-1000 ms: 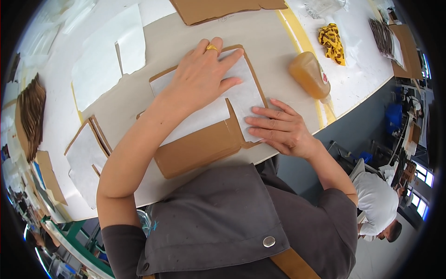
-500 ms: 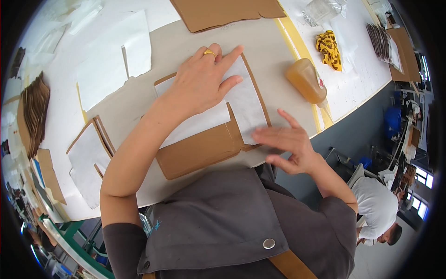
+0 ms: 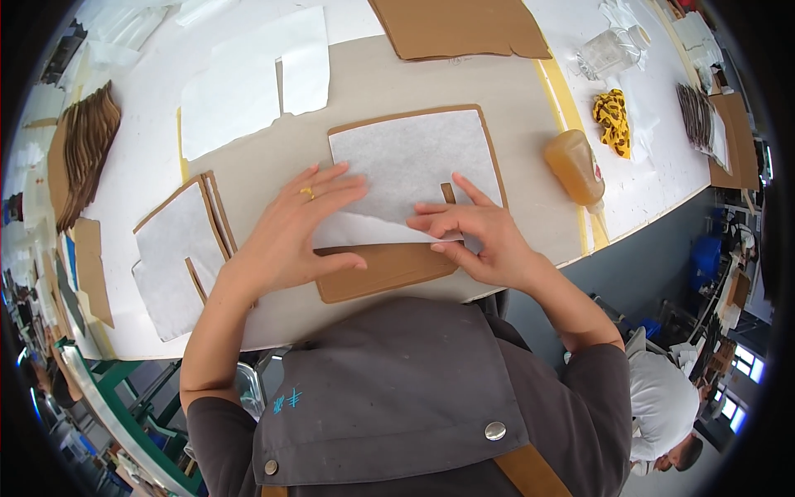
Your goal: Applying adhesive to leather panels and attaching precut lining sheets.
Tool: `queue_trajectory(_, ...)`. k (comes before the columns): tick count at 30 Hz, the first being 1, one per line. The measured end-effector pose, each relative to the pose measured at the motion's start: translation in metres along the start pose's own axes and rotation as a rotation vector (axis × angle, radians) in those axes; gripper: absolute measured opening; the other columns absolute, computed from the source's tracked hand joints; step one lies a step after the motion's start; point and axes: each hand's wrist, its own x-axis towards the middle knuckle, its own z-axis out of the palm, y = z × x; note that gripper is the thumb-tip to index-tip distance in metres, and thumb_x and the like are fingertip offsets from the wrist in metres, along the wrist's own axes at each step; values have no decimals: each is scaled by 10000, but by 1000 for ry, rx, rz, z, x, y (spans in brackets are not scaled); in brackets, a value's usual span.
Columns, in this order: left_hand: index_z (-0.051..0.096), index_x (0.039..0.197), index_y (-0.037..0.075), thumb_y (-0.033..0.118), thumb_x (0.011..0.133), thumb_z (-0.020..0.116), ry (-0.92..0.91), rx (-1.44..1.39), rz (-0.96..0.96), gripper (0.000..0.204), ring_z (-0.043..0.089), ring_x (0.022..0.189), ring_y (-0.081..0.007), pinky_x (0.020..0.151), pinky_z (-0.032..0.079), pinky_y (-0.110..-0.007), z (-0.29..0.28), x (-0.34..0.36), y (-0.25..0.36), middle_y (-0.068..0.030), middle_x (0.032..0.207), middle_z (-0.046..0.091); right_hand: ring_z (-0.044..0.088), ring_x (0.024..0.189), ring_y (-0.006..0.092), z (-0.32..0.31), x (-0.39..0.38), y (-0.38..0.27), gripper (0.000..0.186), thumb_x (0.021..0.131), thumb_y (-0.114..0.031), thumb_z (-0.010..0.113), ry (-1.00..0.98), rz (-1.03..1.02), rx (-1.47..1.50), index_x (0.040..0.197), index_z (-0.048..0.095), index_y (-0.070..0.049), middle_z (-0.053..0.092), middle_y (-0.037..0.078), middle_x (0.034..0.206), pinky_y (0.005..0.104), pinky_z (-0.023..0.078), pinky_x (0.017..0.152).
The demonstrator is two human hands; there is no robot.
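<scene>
A white lining sheet [image 3: 406,149] lies on a brown leather-like panel [image 3: 381,272] in front of me, its near edge raised off the panel. My right hand [image 3: 480,236] pinches that raised edge between thumb and fingers, close to a slot at the right. Spread over the left side of the sheet, my left hand [image 3: 306,228] is open, with a ring on one finger. Its fingertips are over the sheet and its thumb points along the near strip of brown. The part of the sheet beneath the left hand is hidden.
Left of my arm lies another brown piece with a white slotted sheet [image 3: 170,257]. Beyond are a loose white sheet [image 3: 257,79] and brown panels [image 3: 464,29]. At right stand an amber bottle [image 3: 574,168], a patterned yellow cloth [image 3: 611,123] and a clear bottle [image 3: 609,54].
My left hand has drawn back from the sheet's far part toward its left side. The right hand has moved left and now lifts the sheet's near edge. The view has shifted.
</scene>
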Motion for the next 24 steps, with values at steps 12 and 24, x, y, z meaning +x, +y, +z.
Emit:
queue_trajectory(12, 742, 1021, 124, -44, 788, 640, 97, -182, 52, 305, 595, 1213, -224, 1094, 402, -458, 13, -37, -6, -26, 1120, 717, 639, 1144, 184, 18, -11, 6, 207, 843, -34, 635, 30, -161, -248, 1022, 662, -136, 712, 1, 1121, 471, 343, 1137)
queue_trajectory(24, 727, 1084, 153, -8, 746, 651, 32, 14, 116, 381, 547, 1278, -229, 1120, 369, -469, 26, -61, -2, -20, 1281, 648, 584, 1223, 164, 6, -19, 4, 284, 844, -120, 664, -91, -229, -401, 1122, 707, -156, 660, -21, 1252, 437, 340, 1131)
